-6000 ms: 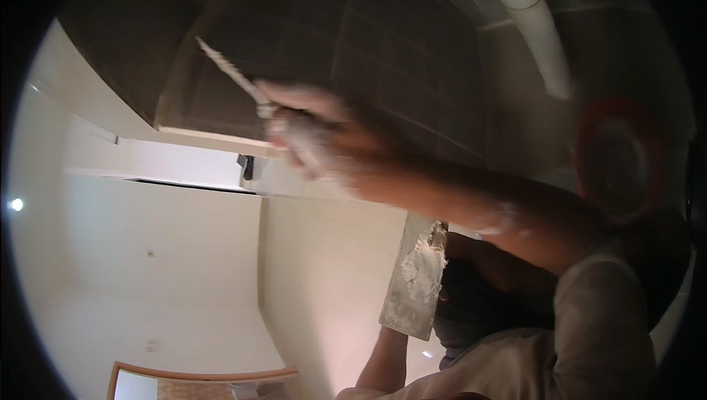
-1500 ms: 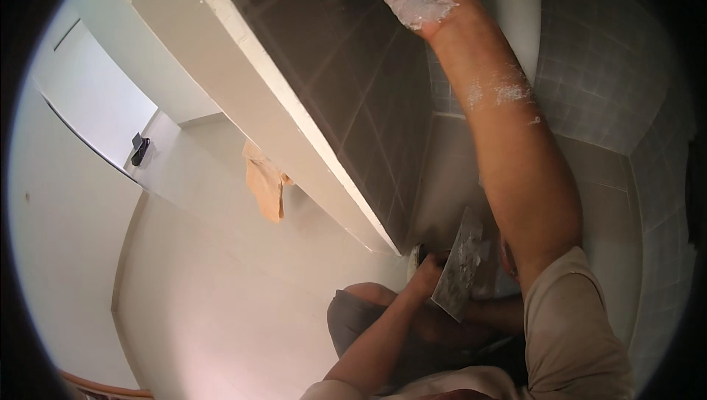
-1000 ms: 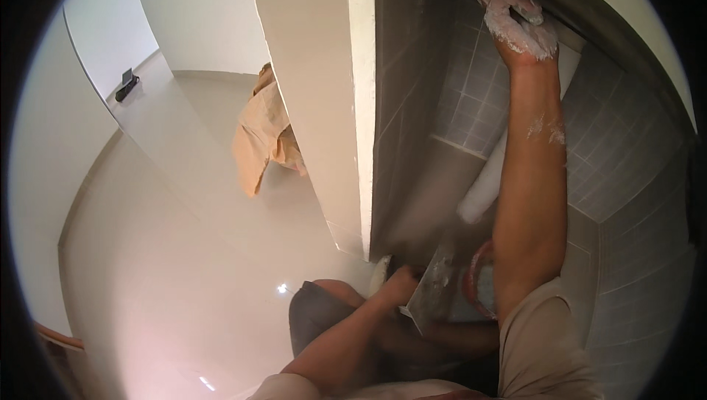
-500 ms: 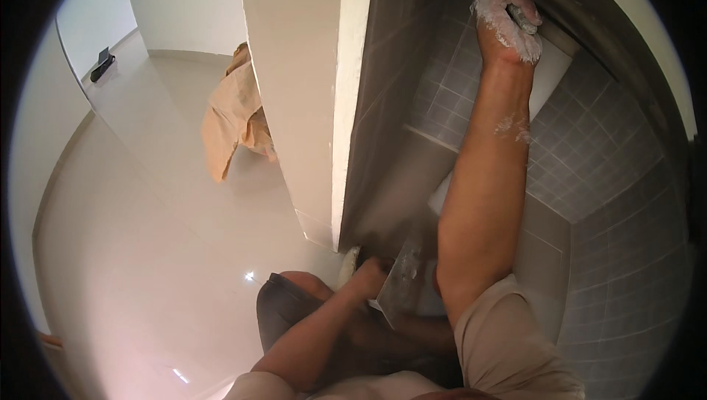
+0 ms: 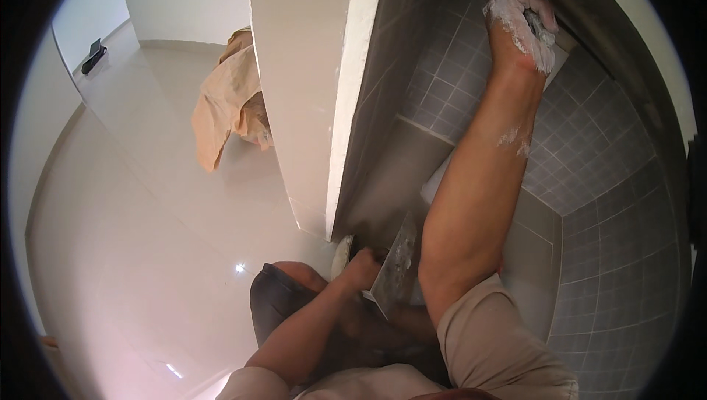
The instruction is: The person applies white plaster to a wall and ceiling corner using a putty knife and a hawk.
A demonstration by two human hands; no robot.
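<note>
My right hand (image 5: 519, 13), coated in white paste, reaches up beside a dark frame (image 5: 600, 39). Its fingers are wrapped round a grey, paste-smeared tool handle (image 5: 540, 29); the tool's working end is hidden. Low down near my knee, my left hand (image 5: 361, 269) is closed on a flat trowel (image 5: 398, 260). That metal blade is tilted and carries smears of white paste.
A wall end (image 5: 302, 90) with a rough white edge stands left of the tiled room. Brown paper (image 5: 224, 109) lies beyond it on the glossy floor (image 5: 147, 216). Grey tiled walls (image 5: 618, 230) are on the right. A small dark object (image 5: 93, 59) sits far left.
My view has shifted slightly. My right hand appears a little lower and further right along the dark frame; the trowel in my left hand is tilted a bit differently.
</note>
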